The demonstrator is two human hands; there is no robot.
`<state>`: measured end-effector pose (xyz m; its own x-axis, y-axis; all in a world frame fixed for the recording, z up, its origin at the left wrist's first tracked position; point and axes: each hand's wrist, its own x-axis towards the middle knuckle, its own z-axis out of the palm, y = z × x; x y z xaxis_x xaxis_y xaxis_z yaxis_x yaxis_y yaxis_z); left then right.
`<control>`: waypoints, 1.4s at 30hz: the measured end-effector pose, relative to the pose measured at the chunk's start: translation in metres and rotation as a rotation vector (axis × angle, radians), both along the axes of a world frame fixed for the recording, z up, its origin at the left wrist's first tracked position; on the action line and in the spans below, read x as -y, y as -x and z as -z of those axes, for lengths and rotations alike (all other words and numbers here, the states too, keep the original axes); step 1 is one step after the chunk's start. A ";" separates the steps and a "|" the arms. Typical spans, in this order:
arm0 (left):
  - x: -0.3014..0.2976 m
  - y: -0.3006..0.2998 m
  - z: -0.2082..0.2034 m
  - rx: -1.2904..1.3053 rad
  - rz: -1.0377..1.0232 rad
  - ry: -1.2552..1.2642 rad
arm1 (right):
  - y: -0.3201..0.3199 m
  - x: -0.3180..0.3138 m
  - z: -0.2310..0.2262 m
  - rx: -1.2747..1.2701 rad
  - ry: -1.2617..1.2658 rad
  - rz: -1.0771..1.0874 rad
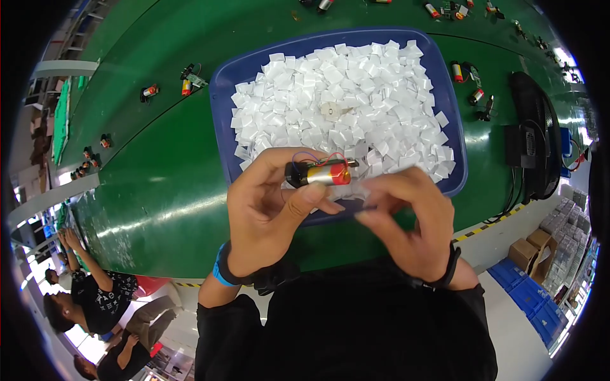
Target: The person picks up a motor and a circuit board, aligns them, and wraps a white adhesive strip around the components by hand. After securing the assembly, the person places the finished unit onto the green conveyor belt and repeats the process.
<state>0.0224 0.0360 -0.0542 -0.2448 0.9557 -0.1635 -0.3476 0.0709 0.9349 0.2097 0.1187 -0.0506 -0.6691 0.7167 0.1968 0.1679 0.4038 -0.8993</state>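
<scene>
My left hand (267, 213) is closed around a small battery assembly (328, 174). Its cylindrical cell is silver with red and yellow ends, joined by thin red and blue wires to a black part and a narrow circuit board. Just to the right, my right hand (413, 219) has its fingers curled toward the thumb. Motion blurs those fingertips, so I cannot make out whether anything is between them. Both hands are above the near rim of a blue plastic bin (222, 127), which is heaped with small white square pieces (356, 82). A cream-coloured tag-like piece (330, 111) lies on the heap.
On the green table (159, 209) lie similar battery assemblies, one to the left (186, 86) and one to the right (459, 73). A black bag-like object (537, 127) stands at the right. Other people (105, 298) are at the lower left; blue crates (527, 298) sit at lower right.
</scene>
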 end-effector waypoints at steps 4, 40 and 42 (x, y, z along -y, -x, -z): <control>0.000 0.004 0.002 0.029 0.053 -0.037 | 0.001 0.005 -0.002 -0.027 -0.096 -0.077; -0.003 0.007 -0.013 0.158 0.306 0.304 | 0.014 -0.010 0.012 -0.013 -0.611 -0.006; -0.006 0.010 -0.015 0.138 0.272 0.274 | 0.016 -0.011 0.011 -0.033 -0.571 -0.005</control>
<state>0.0128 0.0419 -0.0395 0.0532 0.8988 -0.4351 -0.4029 0.4180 0.8142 0.1939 0.1302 -0.0619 -0.6589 0.4873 0.5731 0.1400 0.8280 -0.5430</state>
